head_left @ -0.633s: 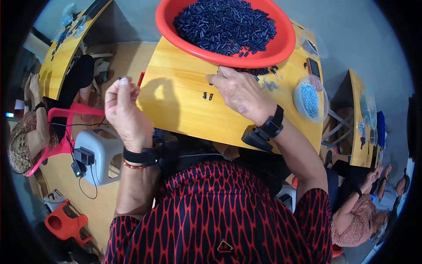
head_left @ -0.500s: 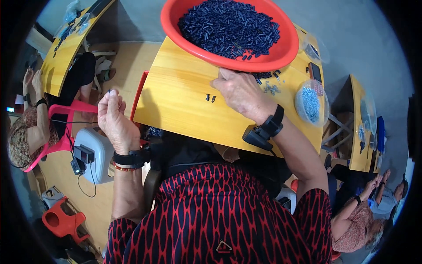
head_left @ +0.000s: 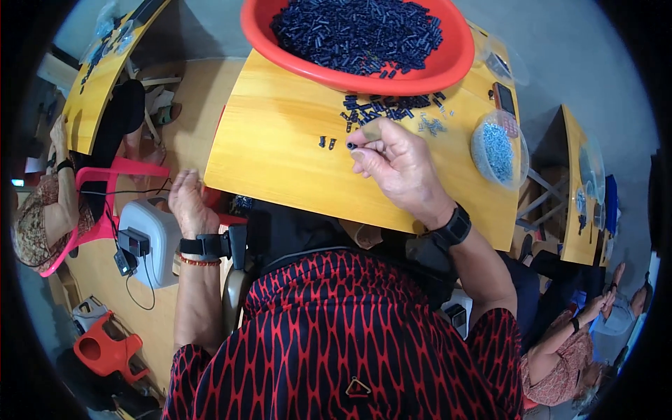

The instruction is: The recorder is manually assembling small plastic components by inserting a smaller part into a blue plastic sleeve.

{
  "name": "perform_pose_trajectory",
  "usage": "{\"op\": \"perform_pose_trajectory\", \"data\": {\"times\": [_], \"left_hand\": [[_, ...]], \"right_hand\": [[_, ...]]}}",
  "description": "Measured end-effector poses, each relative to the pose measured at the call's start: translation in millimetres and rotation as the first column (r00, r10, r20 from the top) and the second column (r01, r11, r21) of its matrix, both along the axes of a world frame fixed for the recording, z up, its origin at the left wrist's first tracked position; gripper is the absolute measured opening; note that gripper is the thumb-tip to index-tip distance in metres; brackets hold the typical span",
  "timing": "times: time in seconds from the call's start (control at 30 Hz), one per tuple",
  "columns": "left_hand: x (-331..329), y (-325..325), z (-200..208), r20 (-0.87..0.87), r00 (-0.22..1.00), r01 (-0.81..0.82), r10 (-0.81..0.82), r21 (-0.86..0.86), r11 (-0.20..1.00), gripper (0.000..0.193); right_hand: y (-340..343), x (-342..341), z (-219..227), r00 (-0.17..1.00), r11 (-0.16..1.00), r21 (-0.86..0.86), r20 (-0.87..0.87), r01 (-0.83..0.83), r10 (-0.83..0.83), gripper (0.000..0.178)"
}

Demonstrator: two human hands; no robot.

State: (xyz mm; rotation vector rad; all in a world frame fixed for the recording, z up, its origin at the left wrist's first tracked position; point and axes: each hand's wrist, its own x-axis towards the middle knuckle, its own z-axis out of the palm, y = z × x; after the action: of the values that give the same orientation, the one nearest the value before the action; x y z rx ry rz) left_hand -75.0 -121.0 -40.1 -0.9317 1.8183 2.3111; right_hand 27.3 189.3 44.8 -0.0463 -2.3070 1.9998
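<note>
My right hand [head_left: 402, 164] is raised over the yellow table, thumb and forefinger pinching a small black cylindrical piece [head_left: 351, 146]. Just left of it, two small dark pieces [head_left: 327, 143] stand side by side on the wood. Beyond my fingers lies a loose pile of dark blue-black tubular pieces [head_left: 381, 108]. My left hand [head_left: 189, 203] hovers off the table's left corner, its fingers curled together; whatever they hold, if anything, is hidden.
A big red basin [head_left: 350, 80] heaped with dark pieces covers the far side of the table [head_left: 280, 119]. Tiny silvery parts [head_left: 432, 124], a clear tub of pale blue pieces [head_left: 495, 157] and a phone-like device [head_left: 503, 98] are at right. Other people work at tables both sides.
My right hand has come back from the basin's near edge toward me and now pinches a black piece. The left hand has dropped slightly; the dark bit at its fingertips no longer shows.
</note>
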Motion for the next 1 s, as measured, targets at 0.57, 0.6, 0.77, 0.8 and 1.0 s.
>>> {"op": "perform_pose_trajectory", "data": {"times": [0.57,0.6,0.77,0.8,1.0], "left_hand": [[80,152,74,-0.487,0.435,0.791,-0.757,-0.194,0.58,0.011],[81,156,72,-0.505,0.431,0.799,-0.748,-0.171,0.576,0.009],[80,163,66,-0.432,0.585,0.728,-0.687,-0.093,0.679,0.011],[78,163,63,-0.442,0.591,0.705,-0.675,-0.124,0.699,0.013],[76,161,61,-0.41,0.575,0.703,-0.708,-0.195,0.684,0.017]], "right_hand": [[-3,51,-10,0.995,0.956,-0.275,0.029,0.101,-0.096,0.006],[0,54,-11,0.996,0.963,-0.253,0.031,0.092,-0.087,0.008],[49,58,-8,0.963,0.854,0.47,-0.243,0.224,-0.118,0.019],[62,56,-11,0.955,0.803,0.524,-0.23,0.284,-0.188,0.02],[87,47,-14,0.923,0.535,0.753,-0.289,0.382,-0.252,0.016]]}}
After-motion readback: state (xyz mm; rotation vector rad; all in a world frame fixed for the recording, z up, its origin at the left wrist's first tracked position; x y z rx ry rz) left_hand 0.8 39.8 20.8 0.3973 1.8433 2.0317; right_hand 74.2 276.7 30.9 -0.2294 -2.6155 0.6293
